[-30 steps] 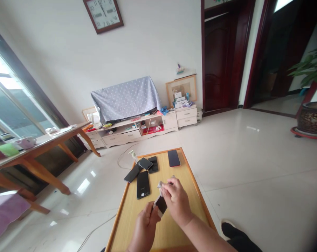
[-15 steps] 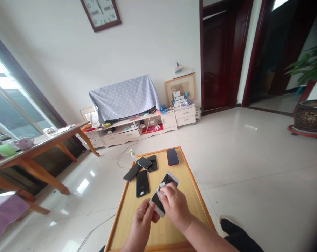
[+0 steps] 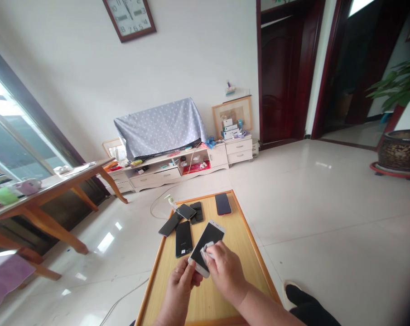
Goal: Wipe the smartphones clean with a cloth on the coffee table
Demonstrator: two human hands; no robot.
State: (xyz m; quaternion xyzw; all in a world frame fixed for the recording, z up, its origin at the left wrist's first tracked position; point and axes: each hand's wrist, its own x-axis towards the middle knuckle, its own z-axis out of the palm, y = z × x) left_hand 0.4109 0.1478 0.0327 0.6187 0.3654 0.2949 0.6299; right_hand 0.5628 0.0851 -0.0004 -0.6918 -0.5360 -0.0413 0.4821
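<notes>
My left hand (image 3: 181, 284) grips the lower edge of a white-framed smartphone (image 3: 208, 239), whose black screen faces up. My right hand (image 3: 225, 271) pinches a small white cloth (image 3: 207, 250) against that screen, and the hand hides the phone's lower right part. Both hands are above a low wooden board (image 3: 238, 240) with an orange rim. Beyond them on the board lie several dark smartphones, the nearest a black one (image 3: 183, 238). A dark phone with a red edge (image 3: 223, 203) lies at the far end. A small pump bottle (image 3: 171, 200) stands at the far left corner.
A white cable (image 3: 123, 290) runs across the tiled floor left of the board. My dark trouser leg and white-edged shoe (image 3: 293, 296) are at lower right. A wooden table (image 3: 48, 190) stands at left, a cream TV cabinet (image 3: 164, 170) ahead, a potted plant (image 3: 398, 149) at right.
The white-framed phone has turned and risen, showing more of its screen. My right hand and the cloth have moved along the screen toward the phone's lower end.
</notes>
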